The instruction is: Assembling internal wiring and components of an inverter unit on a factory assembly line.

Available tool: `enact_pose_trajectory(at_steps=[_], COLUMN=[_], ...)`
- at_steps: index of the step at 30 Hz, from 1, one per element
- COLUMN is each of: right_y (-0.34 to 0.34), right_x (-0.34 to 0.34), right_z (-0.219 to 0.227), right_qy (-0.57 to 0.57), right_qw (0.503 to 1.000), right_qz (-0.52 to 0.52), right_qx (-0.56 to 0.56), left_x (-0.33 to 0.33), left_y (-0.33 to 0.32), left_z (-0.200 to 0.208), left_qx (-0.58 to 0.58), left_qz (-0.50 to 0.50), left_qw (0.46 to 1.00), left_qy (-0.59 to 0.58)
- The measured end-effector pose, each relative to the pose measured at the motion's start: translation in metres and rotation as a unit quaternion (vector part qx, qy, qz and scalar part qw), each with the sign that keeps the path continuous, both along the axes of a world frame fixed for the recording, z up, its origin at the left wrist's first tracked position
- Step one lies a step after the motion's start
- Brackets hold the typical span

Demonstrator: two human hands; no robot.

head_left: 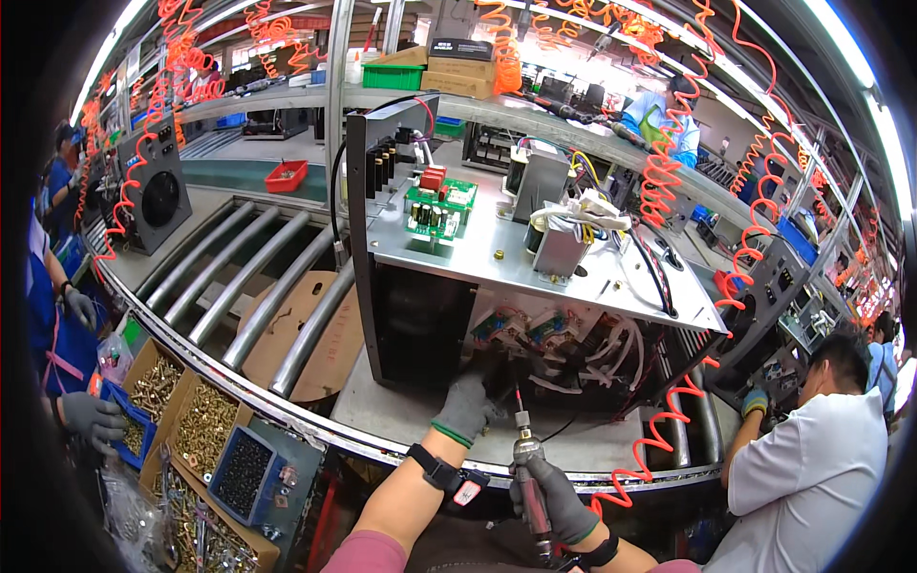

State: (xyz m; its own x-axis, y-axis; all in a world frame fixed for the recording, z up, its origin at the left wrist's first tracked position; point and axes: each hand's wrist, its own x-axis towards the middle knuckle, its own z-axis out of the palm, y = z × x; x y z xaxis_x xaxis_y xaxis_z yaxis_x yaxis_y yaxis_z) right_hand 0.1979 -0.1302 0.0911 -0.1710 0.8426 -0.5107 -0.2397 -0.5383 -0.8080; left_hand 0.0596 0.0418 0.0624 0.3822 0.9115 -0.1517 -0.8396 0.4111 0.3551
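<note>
My right hand (565, 504), in a grey glove, is wrapped round a straight power screwdriver (524, 441). The screwdriver stands nearly upright, its thin bit pointing up at the underside of a metal equipment chassis (430, 250). My left hand (465, 407), gloved too, reaches into the dark lower bay of that chassis beside the bit; its fingers are lost in shadow. Near both, inside the bay, are small green circuit boards (549, 329) and bundled white wires (616, 353). On the chassis's upper plate sit a green circuit board (439, 208) and two transformers (562, 250).
Steel rollers (253, 286) run off to the left. Boxes of brass screws (205, 420) and a blue bin of black screws (246, 473) stand at lower left, near a co-worker's gloved hand (93, 423). A red coiled hose (659, 435) hangs at right, close to another person (812, 430).
</note>
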Motion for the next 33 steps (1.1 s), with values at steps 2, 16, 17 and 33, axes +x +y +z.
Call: enact_pose_trajectory(at_steps=[2, 16, 17, 33], right_y=[0.001, 0.002, 0.002, 0.008], right_x=[-0.001, 0.002, 0.002, 0.004], right_z=[0.003, 0.003, 0.004, 0.005], right_qy=[-0.004, -0.007, -0.007, -0.003], right_qw=[1.000, 0.999, 0.999, 0.998], right_qz=[0.003, 0.025, 0.026, 0.036], right_qx=[-0.002, -0.047, -0.039, -0.053], left_x=[0.001, 0.002, 0.002, 0.021], left_y=[-0.001, -0.007, -0.009, 0.004], left_z=[0.001, -0.032, -0.031, -0.040], left_qx=[-0.024, 0.139, 0.156, 0.336], left_qz=[-0.022, 0.101, 0.104, 0.198], left_qw=[0.996, 0.902, 0.891, 0.857], left_qy=[-0.082, 0.396, 0.413, 0.337])
